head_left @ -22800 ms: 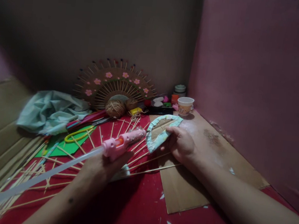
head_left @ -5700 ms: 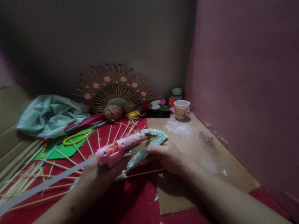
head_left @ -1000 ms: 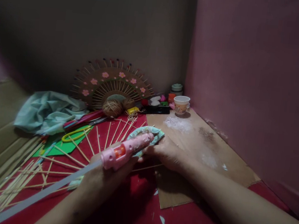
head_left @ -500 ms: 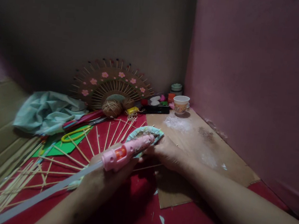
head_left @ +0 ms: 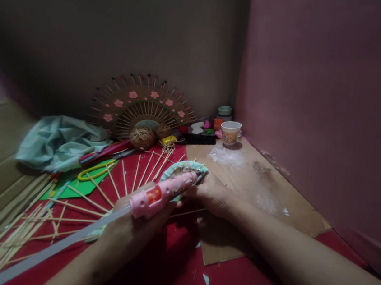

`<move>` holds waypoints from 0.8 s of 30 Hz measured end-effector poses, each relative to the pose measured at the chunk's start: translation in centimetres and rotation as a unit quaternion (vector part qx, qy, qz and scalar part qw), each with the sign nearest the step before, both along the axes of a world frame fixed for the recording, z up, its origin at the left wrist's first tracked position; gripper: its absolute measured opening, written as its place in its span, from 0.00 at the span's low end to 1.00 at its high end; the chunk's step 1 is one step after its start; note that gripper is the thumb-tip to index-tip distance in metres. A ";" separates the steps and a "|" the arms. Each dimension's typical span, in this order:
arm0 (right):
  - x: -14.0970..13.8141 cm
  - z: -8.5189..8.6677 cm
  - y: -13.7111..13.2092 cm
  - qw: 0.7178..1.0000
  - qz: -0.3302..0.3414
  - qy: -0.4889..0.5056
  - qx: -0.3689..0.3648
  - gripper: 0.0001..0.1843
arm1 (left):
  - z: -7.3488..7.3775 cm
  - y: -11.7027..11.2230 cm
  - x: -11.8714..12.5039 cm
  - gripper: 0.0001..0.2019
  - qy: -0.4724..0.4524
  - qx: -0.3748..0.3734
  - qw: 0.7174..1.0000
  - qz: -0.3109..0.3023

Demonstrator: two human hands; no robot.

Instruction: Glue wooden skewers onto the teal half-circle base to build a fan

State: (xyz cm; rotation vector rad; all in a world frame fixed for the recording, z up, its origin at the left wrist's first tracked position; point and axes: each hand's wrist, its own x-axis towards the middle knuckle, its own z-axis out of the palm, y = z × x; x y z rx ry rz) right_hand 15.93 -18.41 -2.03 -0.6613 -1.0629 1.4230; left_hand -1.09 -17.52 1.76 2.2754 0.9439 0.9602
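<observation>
In my head view, the left hand (head_left: pixel 136 225) is wrapped around a pink glue gun (head_left: pixel 143 202); its fingers are mostly hidden from me under the gun. A long pale glue stick (head_left: pixel 60 241) comes out of the back of the gun and crosses above the forearm, toward the lower left corner.

The right hand (head_left: pixel 211 196) grasps the half-round piece (head_left: pixel 181 165) by its right side, with the thumb toward the gun. This piece is in the middle of my view, in front of the gun's nose, and its curved border is covered with light blue cloth. The gun hides a part of it, so I cannot tell if the nozzle touches its surface.

Under and around the left hand, thin sticks (head_left: pixel 123 177) spread like rays over the red cover (head_left: pixel 163 271). On their left side I see a green sheet (head_left: pixel 81 190) with a yellow loop (head_left: pixel 94 172) over it. To the right lies a cardboard sheet (head_left: pixel 242 170), and a small cup (head_left: pixel 230 135) stands upright at its far end. Behind, a flowered fan (head_left: pixel 127 96) leans near the wall, with a twine ball (head_left: pixel 142 138) before it and a crumpled cloth (head_left: pixel 60 146) to the left.
</observation>
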 end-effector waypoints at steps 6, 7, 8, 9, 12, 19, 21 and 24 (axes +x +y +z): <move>0.1 -0.1 0.0 1.000 0.014 0.010 -0.005 0.19 | -0.4 0.5 -0.2 0.17 -0.001 -0.050 0.998 -0.041; 0.1 -0.1 0.0 1.000 0.015 0.013 -0.004 0.19 | -0.5 0.5 -0.2 0.18 0.000 -0.047 0.998 -0.039; 0.1 -0.1 0.0 1.000 0.013 0.016 -0.005 0.19 | -0.5 0.5 -0.3 0.18 0.001 -0.045 0.998 -0.036; 0.1 -0.1 0.0 1.000 0.011 0.020 -0.008 0.19 | -0.5 0.5 -0.3 0.18 0.003 -0.044 0.998 -0.033; 0.0 -0.1 0.0 1.000 0.007 0.016 -0.016 0.19 | -0.4 0.4 -0.4 0.18 0.005 -0.055 0.998 -0.035; 0.3 -0.3 0.1 0.999 0.027 0.007 0.016 0.18 | -0.4 0.3 -0.3 0.15 0.007 -0.040 0.999 0.001; 0.4 -0.6 0.2 0.999 0.035 0.018 0.015 0.19 | -0.5 0.4 -0.4 0.18 0.021 -0.047 0.999 -0.002; 0.4 -1.0 0.4 0.998 0.043 0.035 0.011 0.19 | -0.6 0.5 -0.6 0.20 0.026 -0.050 0.998 -0.016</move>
